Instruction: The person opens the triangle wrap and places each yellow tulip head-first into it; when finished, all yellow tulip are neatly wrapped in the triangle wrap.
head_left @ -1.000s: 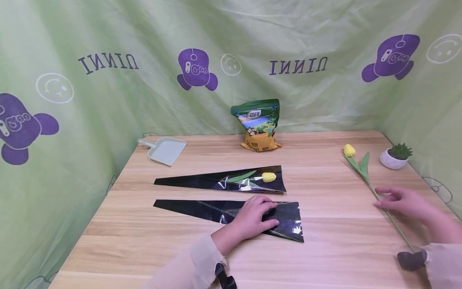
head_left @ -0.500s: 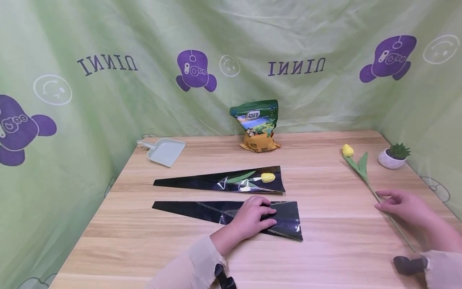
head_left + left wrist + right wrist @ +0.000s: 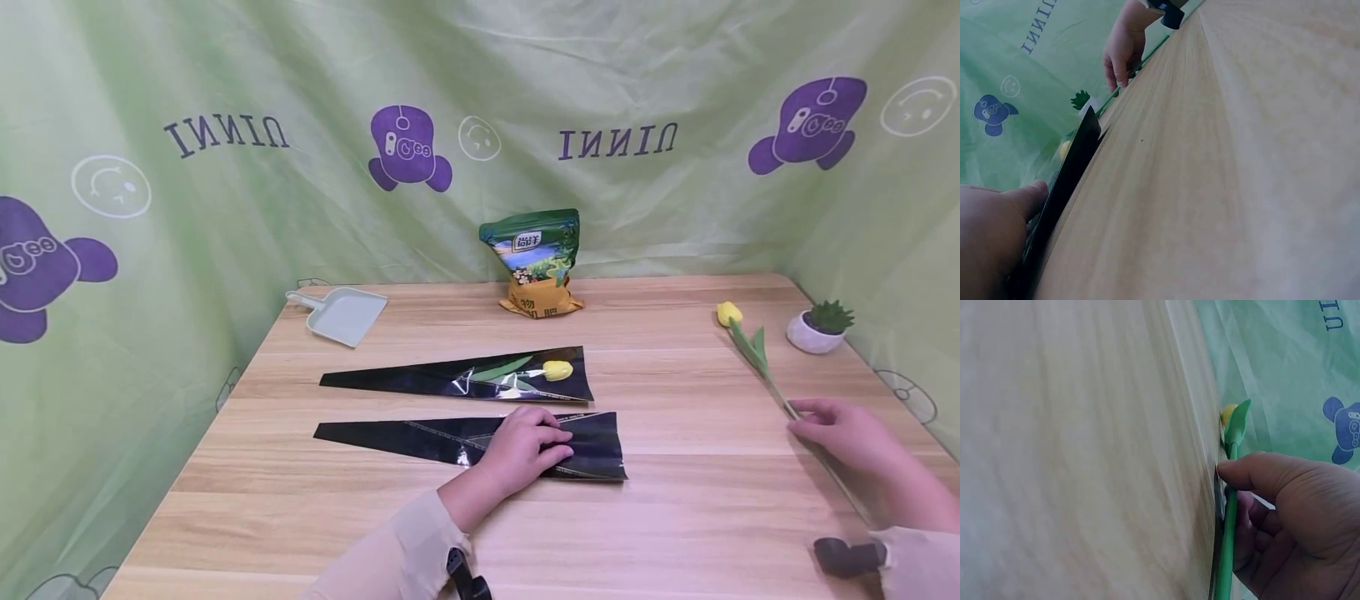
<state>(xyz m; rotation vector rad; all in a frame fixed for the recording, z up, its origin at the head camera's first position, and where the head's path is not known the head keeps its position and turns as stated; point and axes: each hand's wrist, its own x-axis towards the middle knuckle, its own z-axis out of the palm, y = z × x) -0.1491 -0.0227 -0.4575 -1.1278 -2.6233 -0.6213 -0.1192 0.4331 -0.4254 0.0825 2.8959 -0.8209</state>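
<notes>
My left hand [image 3: 521,446] pinches a black, tapered flower sleeve [image 3: 420,437] near its wide end, thumb and forefinger close together. In the left wrist view the edge of this sleeve [image 3: 1072,175] stands up from the table beside the thumb. At the right, my right hand [image 3: 843,433] holds a yellow tulip [image 3: 728,314] by its green stem, between thumb and fingers. The right wrist view has the stem [image 3: 1227,544] running past the thumb tip, the leaf and bloom beyond. The bloom points away, toward the back of the table.
Behind the held sleeve lies a second black sleeve [image 3: 390,380] with a yellow tulip [image 3: 557,370] inside. A grey dustpan [image 3: 348,315], a green and orange bag [image 3: 536,262] and a potted succulent [image 3: 817,327] stand along the back. Green printed curtain [image 3: 300,200] surrounds the wooden table [image 3: 247,483].
The sleeve's wide end has buckled and its near corner has drawn back as my left thumb and forefinger closed together. The tulip in my right hand has turned and shifted slightly right.
</notes>
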